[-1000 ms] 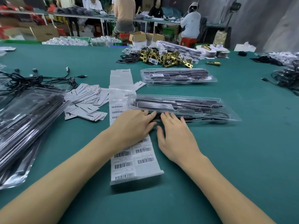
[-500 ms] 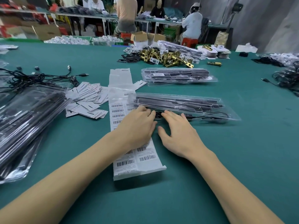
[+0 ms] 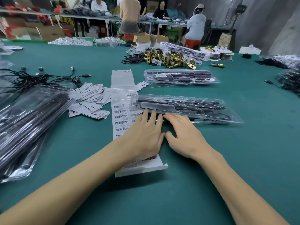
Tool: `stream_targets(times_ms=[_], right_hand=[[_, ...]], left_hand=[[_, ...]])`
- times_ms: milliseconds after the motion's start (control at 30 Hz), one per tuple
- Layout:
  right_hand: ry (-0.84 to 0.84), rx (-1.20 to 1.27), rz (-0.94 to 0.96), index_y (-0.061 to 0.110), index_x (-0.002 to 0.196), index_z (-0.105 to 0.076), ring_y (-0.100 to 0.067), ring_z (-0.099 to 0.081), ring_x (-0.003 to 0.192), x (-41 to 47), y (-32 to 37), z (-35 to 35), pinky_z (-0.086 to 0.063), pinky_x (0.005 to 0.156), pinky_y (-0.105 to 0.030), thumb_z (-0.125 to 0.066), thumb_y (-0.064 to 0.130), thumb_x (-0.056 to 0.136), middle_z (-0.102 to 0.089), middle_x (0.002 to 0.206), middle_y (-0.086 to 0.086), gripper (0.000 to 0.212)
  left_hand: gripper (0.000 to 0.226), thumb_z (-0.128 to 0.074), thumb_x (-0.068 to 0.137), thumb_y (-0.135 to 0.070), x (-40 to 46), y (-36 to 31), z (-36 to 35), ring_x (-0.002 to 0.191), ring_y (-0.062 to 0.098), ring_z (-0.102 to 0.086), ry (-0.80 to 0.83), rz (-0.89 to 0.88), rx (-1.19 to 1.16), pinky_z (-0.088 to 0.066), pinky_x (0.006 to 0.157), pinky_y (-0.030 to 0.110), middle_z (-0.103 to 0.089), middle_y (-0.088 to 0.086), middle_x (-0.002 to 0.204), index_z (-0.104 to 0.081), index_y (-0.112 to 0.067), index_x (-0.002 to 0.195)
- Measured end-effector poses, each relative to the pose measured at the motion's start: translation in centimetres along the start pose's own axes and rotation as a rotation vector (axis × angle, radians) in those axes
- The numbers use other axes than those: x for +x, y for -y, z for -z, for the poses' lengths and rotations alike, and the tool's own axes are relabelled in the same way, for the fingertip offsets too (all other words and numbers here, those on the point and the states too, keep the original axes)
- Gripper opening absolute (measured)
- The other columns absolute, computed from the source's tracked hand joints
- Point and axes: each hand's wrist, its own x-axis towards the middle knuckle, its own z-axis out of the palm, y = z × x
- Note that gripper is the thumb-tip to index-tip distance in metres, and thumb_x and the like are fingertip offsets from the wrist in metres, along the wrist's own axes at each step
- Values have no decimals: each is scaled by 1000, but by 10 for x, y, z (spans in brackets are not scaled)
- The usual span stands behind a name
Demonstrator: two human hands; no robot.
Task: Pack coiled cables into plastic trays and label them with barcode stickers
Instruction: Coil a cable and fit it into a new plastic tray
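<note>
A clear plastic tray (image 3: 191, 108) with black inserts and a dark cable lies across the middle of the green table. My left hand (image 3: 146, 133) and my right hand (image 3: 183, 135) lie flat side by side, with straight fingertips pressing on the tray's near left edge. Under my left hand runs a long white sheet of barcode stickers (image 3: 121, 116), its near end curling up. A second filled tray (image 3: 180, 77) lies further back.
A pile of bagged trays (image 3: 27, 125) fills the left side, with loose black cables (image 3: 37, 77) behind it and scattered white cards (image 3: 90, 101). Brass hardware (image 3: 168, 59) sits at the back, more cables (image 3: 289, 82) at right. People work at far benches.
Both hands have slid a little forward onto the tray's near edge. The sticker sheet and trays have stayed where they were.
</note>
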Motion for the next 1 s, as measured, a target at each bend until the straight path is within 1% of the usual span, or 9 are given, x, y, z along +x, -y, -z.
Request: stream_targets(times_ms=[133, 300, 400, 600, 700, 767, 833, 900, 1000], right_hand=[[24, -74, 5, 16, 154, -34, -10, -21, 148, 0, 3, -5, -3, 124, -37, -45, 22, 96, -34, 159, 4, 60], [28, -59, -8, 17, 154, -34, -10, -20, 149, 1, 2, -4, -3, 124, -37, -43, 20, 97, -33, 160, 5, 58], [15, -17, -17, 17, 153, -35, -11, -21, 150, 2, 3, -5, -4, 125, -39, -42, 16, 97, -36, 158, 4, 57], [104, 9, 2, 16, 157, -25, -14, -13, 153, 2, -2, 4, 1, 124, -33, -38, 8, 94, -28, 163, 4, 65], [63, -35, -8, 16, 154, -36, -16, -19, 152, 0, -4, 8, -9, 125, -34, -38, 7, 92, -37, 159, 4, 62], [24, -14, -38, 19, 147, -48, -18, -28, 149, -3, -3, 8, -27, 121, -40, -40, 8, 89, -50, 150, 4, 60], [-43, 8, -73, 19, 130, -64, -21, -46, 139, -2, 1, 10, -44, 108, -43, -44, 8, 85, -66, 133, -2, 51], [-207, -23, -96, 17, 105, -76, -27, -66, 108, -1, 4, 11, -55, 86, -42, -51, 11, 83, -76, 103, -6, 34], [-413, -27, -116, 23, 85, -78, -25, -66, 73, 3, 8, 15, -56, 67, -37, -58, 16, 82, -75, 76, 3, 22]], left_hand=[[67, -21, 103, -40, 0, -3, 1, 151, 39, -9, 9, 14, -24, -10, 123, 47, -15, 24, 162, -11, 1, 156], [57, -24, 100, -38, 0, -3, 4, 137, 35, -36, -20, 18, -21, -30, 112, 45, -39, 21, 149, -33, -4, 144], [51, -24, 101, -38, 3, -5, 3, 126, 31, -43, -60, 32, -58, -36, 103, 43, -46, 14, 139, -34, -8, 141], [67, -24, 100, -50, 4, -8, 0, 141, 32, -32, -52, 83, -123, -30, 112, 44, -28, 15, 159, -20, -12, 155], [68, -22, 97, -58, 8, -10, 0, 136, 32, -38, -64, 107, -110, -34, 106, 45, -35, 10, 156, -23, -21, 154], [67, -20, 96, -60, 8, -10, -2, 135, 30, -38, -67, 123, -115, -35, 105, 45, -36, 7, 155, -24, -25, 153], [68, -18, 95, -60, 8, -10, -2, 138, 29, -36, -64, 137, -139, -34, 107, 46, -34, 5, 157, -25, -27, 154], [72, -14, 90, -60, 8, -10, -2, 139, 27, -35, -71, 154, -156, -33, 107, 45, -35, 3, 157, -27, -28, 153], [70, -16, 90, -61, 9, -10, -3, 136, 25, -39, -111, 160, -171, -34, 106, 44, -40, 0, 154, -31, -30, 151]])
